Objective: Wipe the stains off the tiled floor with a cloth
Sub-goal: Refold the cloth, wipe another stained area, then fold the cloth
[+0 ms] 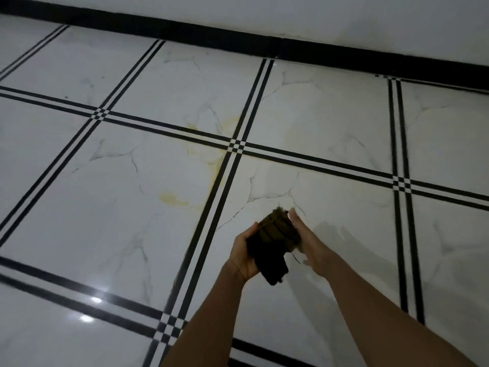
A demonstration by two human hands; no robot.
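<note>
A dark brown folded cloth [272,242] is held above the white marble-look tiled floor [105,234]. My left hand [244,254] grips its left side, thumb on top. My right hand [309,242] lies along the cloth's right side with straight fingers pressed against it. Yellow stains [209,152] spread around the tile joint ahead of my hands, and a smaller yellow smear [172,198] sits on the tile to the left.
Double black lines [219,186] divide the floor into large squares. A black skirting strip [291,49] runs along the foot of the white wall [344,17] at the back. Light glints on the floor at the lower left.
</note>
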